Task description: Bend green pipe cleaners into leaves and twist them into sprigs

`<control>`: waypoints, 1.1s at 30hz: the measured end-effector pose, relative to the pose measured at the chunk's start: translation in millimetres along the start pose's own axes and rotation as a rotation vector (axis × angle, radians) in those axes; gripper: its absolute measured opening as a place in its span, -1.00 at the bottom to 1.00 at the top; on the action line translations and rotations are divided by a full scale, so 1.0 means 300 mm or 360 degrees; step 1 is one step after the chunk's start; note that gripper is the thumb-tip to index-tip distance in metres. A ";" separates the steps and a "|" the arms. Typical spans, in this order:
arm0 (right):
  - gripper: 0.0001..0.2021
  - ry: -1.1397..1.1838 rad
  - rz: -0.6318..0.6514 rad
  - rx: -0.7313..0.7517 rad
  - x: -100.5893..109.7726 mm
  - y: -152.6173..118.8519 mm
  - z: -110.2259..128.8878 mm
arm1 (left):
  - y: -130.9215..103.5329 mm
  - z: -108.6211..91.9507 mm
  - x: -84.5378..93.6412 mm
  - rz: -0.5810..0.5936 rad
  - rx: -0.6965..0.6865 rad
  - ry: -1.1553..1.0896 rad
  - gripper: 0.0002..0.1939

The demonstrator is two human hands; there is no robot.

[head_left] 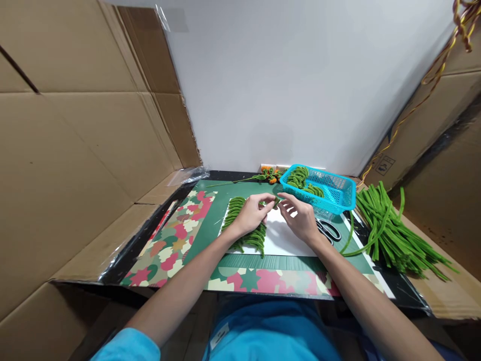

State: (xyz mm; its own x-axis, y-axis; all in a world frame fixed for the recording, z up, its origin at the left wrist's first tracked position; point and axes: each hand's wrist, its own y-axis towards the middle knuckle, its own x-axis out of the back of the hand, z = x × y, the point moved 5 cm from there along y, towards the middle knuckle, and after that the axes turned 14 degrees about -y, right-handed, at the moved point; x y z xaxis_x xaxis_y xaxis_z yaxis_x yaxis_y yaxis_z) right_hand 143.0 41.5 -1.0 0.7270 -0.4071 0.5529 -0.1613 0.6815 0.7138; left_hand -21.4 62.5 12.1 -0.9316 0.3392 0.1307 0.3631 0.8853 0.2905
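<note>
My left hand [254, 212] pinches a short green fuzzy piece [277, 201] between thumb and fingertips, above a white sheet [287, 239]. Close on its right, my right hand [298, 214] has its fingers apart and curved, with the index fingertip near the piece; nothing shows in its grasp. Rows of curved green fuzzy pieces [257, 239] lie on the left part of the sheet, partly hidden under my left hand and forearm. Black-handled scissors [329, 229] rest beside my right wrist, their blades hidden.
A blue basket [344, 195] holding green pieces stands behind my right hand. A bundle of long green stems [398, 235] lies at the right. Orange flowers [271, 174] sit at the back. Cardboard walls [90, 125] flank the table, and twisted wires [438, 72] hang at right.
</note>
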 end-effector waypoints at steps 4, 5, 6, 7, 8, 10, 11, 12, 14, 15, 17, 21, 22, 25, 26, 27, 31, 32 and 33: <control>-0.69 -0.0015 -0.0032 0.0038 0.011 0.004 -0.001 | 0.001 -0.001 -0.004 0.0026 0.0015 -0.0096 -0.70; -0.70 -0.0020 -0.0034 0.0051 0.014 0.005 0.000 | 0.002 -0.002 -0.004 0.0028 0.0020 -0.0135 -0.68; -0.71 -0.0023 -0.0036 0.0061 0.016 0.006 0.000 | 0.003 -0.002 -0.004 0.0027 0.0024 -0.0172 -0.66; -0.72 -0.0022 -0.0034 0.0066 0.018 0.007 0.000 | 0.003 -0.002 -0.004 0.0024 0.0027 -0.0201 -0.64; -0.72 -0.0018 -0.0032 0.0071 0.019 0.008 0.000 | 0.003 -0.002 -0.004 0.0025 0.0030 -0.0224 -0.64; -0.75 -0.0003 -0.0023 0.0078 0.020 0.009 0.001 | 0.003 -0.002 -0.006 0.0035 0.0037 -0.0255 -0.64; -0.76 0.0004 -0.0017 0.0081 0.020 0.009 0.001 | 0.003 -0.002 -0.008 0.0043 0.0038 -0.0263 -0.64; -0.77 0.0011 -0.0012 0.0084 0.019 0.010 0.001 | 0.003 -0.002 -0.009 0.0048 0.0037 -0.0267 -0.65; -0.80 0.0024 -0.0010 0.0090 0.018 0.011 0.001 | 0.002 -0.003 -0.010 0.0054 0.0033 -0.0268 -0.65; -0.81 0.0029 -0.0013 0.0091 0.018 0.012 0.000 | 0.002 -0.004 -0.011 0.0057 0.0030 -0.0266 -0.65; -0.85 0.0036 -0.0025 0.0087 0.018 0.013 -0.001 | 0.003 -0.004 -0.011 0.0062 0.0026 -0.0263 -0.64; -0.92 0.0040 -0.0074 0.0062 0.021 0.014 -0.006 | 0.006 0.002 -0.006 0.0047 0.0047 -0.0268 -0.60; -0.92 0.0040 -0.0088 0.0055 0.023 0.014 -0.007 | 0.007 0.004 -0.005 0.0042 0.0056 -0.0266 -0.60; -0.93 0.0034 -0.0129 0.0033 0.028 0.013 -0.012 | 0.010 0.006 -0.003 0.0045 0.0068 -0.0240 -0.63; -0.93 0.0029 -0.0141 0.0027 0.030 0.013 -0.012 | 0.010 0.005 -0.003 0.0049 0.0070 -0.0233 -0.64; -0.94 0.0024 -0.0151 0.0023 0.032 0.012 -0.012 | 0.010 0.005 -0.003 0.0052 0.0072 -0.0231 -0.64; -0.95 0.0004 -0.0178 0.0022 0.037 0.011 -0.007 | 0.008 0.009 -0.005 0.0061 0.0089 -0.0256 -0.62; -0.95 0.0000 -0.0182 0.0024 0.039 0.011 -0.004 | 0.008 0.011 -0.004 0.0059 0.0090 -0.0260 -0.61; -0.94 -0.0004 -0.0186 0.0026 0.041 0.011 -0.002 | 0.008 0.012 -0.004 0.0055 0.0091 -0.0263 -0.59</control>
State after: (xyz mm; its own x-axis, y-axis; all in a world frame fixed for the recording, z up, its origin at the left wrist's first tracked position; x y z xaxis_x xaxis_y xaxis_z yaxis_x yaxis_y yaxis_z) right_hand 151.8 39.1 7.9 0.7398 -0.4848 0.4666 -0.0864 0.6192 0.7804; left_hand -19.6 65.4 9.2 -0.9103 0.4135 -0.0190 0.3981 0.8871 0.2335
